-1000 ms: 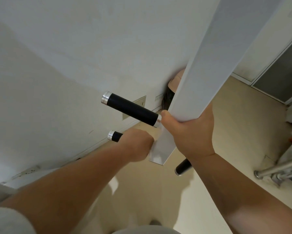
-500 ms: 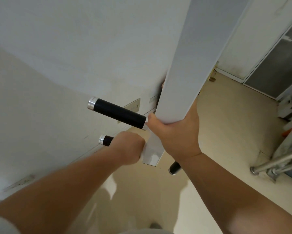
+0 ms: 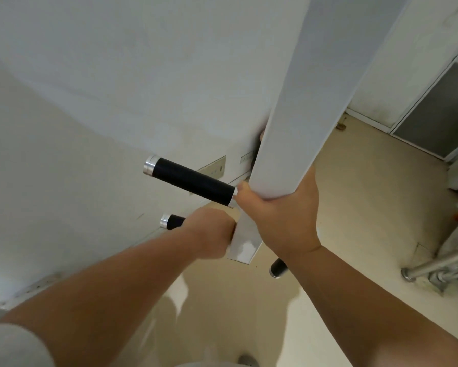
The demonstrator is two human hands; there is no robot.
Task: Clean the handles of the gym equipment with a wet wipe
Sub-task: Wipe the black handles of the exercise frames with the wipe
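A white square post (image 3: 296, 107) of the gym equipment runs down the middle of the view. Black handles with silver end caps stick out of it. The upper left handle (image 3: 190, 181) is bare. My left hand (image 3: 209, 234) is wrapped round the lower left handle (image 3: 172, 221), of which only the tip shows. The wet wipe is hidden, so I cannot tell whether it is in that hand. My right hand (image 3: 283, 215) grips the post just above its lower end. Another handle tip (image 3: 277, 267) pokes out below my right wrist.
A white wall fills the left and top, with a grey switch plate (image 3: 217, 166) near the post. The floor is beige. A dark glass door (image 3: 434, 115) stands at the right, and chrome tubes (image 3: 440, 268) lie low at the right edge.
The view has drifted a little; the post and handles sit slightly right of where they were half a second ago. Both hands keep the same holds.
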